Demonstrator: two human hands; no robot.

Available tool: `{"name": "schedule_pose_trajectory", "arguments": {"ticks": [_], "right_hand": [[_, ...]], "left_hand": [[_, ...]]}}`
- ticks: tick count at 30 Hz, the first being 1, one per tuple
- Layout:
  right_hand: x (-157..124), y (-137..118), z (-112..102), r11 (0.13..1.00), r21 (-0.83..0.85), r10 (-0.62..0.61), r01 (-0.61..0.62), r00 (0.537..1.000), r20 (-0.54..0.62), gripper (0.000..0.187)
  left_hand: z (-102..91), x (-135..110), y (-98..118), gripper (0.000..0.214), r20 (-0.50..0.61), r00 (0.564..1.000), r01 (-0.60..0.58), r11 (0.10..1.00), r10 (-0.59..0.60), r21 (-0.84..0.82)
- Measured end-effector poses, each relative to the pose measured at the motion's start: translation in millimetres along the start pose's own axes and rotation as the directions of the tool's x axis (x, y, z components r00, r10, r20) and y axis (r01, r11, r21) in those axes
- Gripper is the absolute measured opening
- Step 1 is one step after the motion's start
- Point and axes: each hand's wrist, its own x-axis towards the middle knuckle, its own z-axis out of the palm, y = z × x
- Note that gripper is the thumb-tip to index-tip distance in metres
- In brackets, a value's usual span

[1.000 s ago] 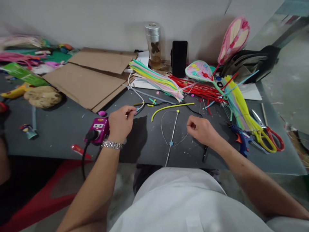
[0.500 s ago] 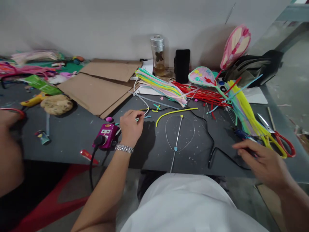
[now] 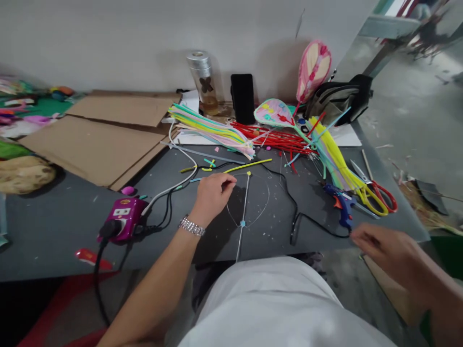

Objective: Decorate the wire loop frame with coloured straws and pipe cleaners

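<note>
My left hand [image 3: 215, 195], wearing a metal watch, hovers over the left side of a thin wire loop [image 3: 268, 193]. Its fingers are pinched together, and whatever they may hold is hidden. The loop is drop-shaped, with a straight stem [image 3: 246, 197], a yellow tip piece [image 3: 248, 173] and a pale blue piece [image 3: 242, 223] at the crossing. Beyond it lies a yellow pipe cleaner [image 3: 253, 164]. At the table's right front edge, my right hand [image 3: 379, 248] has its fingers curled loosely together, slightly blurred, just beside the handle of a blue glue gun [image 3: 345, 207].
A purple power socket [image 3: 126, 217] with cables sits at left; cardboard [image 3: 97, 144] lies behind. Pipe cleaner bundles [image 3: 213, 130], a bottle [image 3: 204, 84], a phone [image 3: 242, 99] and two decorated fans [image 3: 275, 113] stand along the wall. Scissors [image 3: 379, 195] lie at right. A black cord [image 3: 285, 188] crosses the table.
The view has swung to the right. My left hand has moved from beside the white cable to the wire loop. My right hand has come off the glue gun, which now shows fully.
</note>
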Motion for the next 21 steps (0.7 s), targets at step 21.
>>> {"name": "schedule_pose_trajectory", "arguments": {"ticks": [21], "right_hand": [[215, -123, 104, 0.720, -0.522, -0.240, 0.457, 0.870, 0.430, 0.021]], "left_hand": [[14.9, 26, -18, 0.021, -0.113, 0.987, -0.125, 0.986, 0.112, -0.113]]}}
